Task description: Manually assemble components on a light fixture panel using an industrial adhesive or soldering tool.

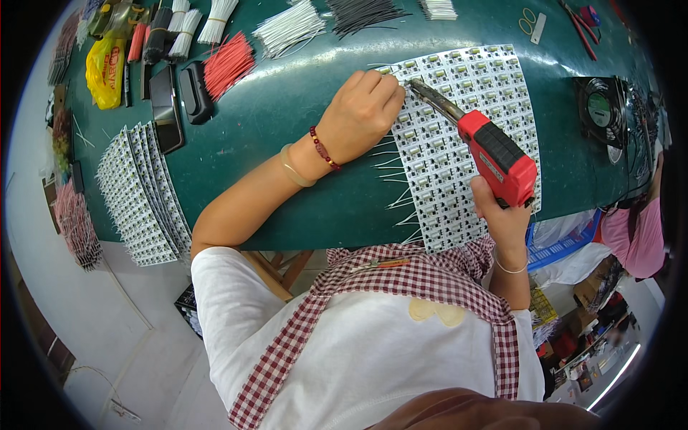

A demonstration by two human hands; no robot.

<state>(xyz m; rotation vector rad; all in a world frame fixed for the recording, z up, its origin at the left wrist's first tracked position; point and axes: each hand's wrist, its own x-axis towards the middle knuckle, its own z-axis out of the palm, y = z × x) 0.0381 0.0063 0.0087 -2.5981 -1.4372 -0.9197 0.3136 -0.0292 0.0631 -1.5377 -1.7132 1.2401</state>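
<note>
A green table is filling the upper view, light glaring off its far side. A pale grey floor is lying below, a wooden stool showing beneath the table edge.

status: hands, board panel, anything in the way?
Left hand pinching wire at panel edge. Right hand grips red soldering gun, tip at same spot. Nothing blocking.

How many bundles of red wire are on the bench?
2: a large red bundle left of the left hand, a smaller one at the far left; others may be hidden.
</note>
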